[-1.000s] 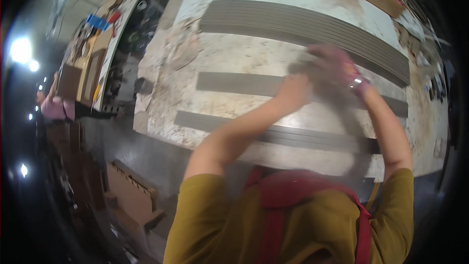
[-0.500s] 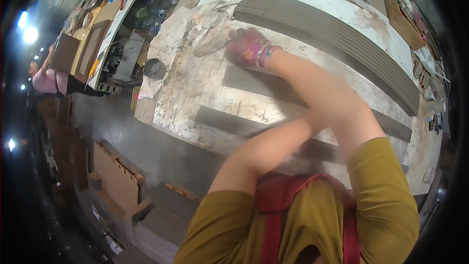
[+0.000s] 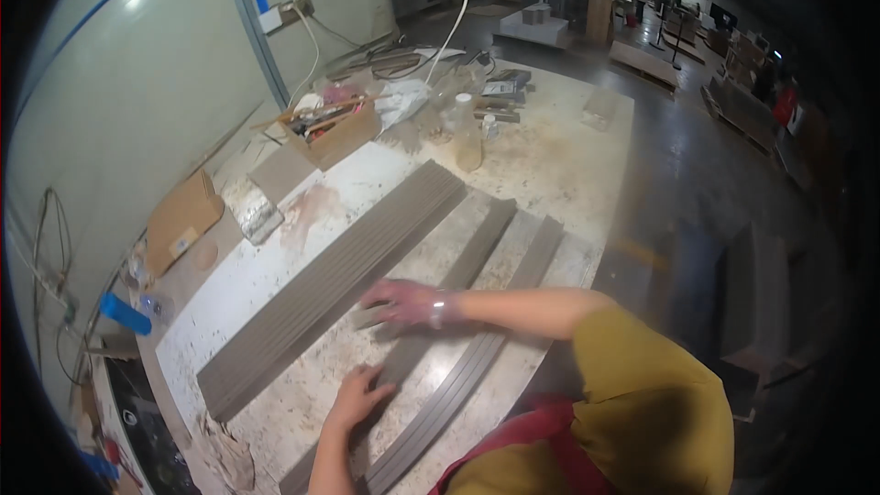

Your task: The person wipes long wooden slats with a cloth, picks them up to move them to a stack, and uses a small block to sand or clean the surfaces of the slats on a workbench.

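My right hand (image 3: 410, 303), in a pink glove, is over the middle narrow grey strip (image 3: 477, 243) on the worktable. Its fingers bend over a small greyish piece (image 3: 369, 316) that is mostly hidden. Nearer me, my bare left hand (image 3: 357, 396) lies across the same strip, fingers on one side and thumb on the other. A wide grooved grey panel (image 3: 330, 284) lies to the left of both hands. To the right is another narrow grooved strip (image 3: 449, 390). A crumpled rag (image 3: 225, 454) lies near the lower left of the table.
Beyond the panel stand an open box of tools (image 3: 335, 133) and a cloudy plastic bottle (image 3: 468, 142). Along the left wall are a cardboard piece (image 3: 183, 220), a wrapped silver block (image 3: 252, 209) and a blue item (image 3: 126, 313). Stacked boards (image 3: 761, 293) stand on the floor at right.
My view has swung round to the table's other end. My gloved right hand has left the rag and come over the middle strip. My left hand, hidden before, now shows on that strip.
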{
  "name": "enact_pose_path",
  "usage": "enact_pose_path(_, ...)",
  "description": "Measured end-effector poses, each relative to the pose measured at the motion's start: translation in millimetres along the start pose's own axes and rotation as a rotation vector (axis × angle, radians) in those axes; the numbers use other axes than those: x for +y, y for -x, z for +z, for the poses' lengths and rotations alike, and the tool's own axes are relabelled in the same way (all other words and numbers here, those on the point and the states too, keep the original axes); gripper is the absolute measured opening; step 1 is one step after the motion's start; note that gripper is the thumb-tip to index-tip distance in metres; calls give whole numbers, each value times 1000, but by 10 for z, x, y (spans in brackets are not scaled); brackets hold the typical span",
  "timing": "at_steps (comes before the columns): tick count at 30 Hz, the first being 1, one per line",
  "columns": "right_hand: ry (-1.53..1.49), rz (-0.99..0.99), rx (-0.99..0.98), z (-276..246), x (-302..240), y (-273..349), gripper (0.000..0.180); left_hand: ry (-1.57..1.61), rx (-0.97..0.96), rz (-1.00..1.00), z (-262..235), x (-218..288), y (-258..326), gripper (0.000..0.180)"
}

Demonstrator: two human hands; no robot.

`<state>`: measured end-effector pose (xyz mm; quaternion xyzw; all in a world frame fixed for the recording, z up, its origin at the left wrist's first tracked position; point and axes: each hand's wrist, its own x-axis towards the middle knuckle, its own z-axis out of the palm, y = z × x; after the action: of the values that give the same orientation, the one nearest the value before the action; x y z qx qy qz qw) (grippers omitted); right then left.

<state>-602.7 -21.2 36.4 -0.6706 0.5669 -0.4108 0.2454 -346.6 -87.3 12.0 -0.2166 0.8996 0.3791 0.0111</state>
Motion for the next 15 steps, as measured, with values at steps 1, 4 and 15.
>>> enact_pose_path(1,197,-221,113,-295,0,287,40,143,-110,-21,-21,34,17,54)
enact_pose_path(4,221,112,359,-763,-72,986,37,357,-445,-241,-90,164,123,53)
enact_pose_path(15,18,257,590,-747,133,1444,36,175,-577,-324,13,642,42,40)
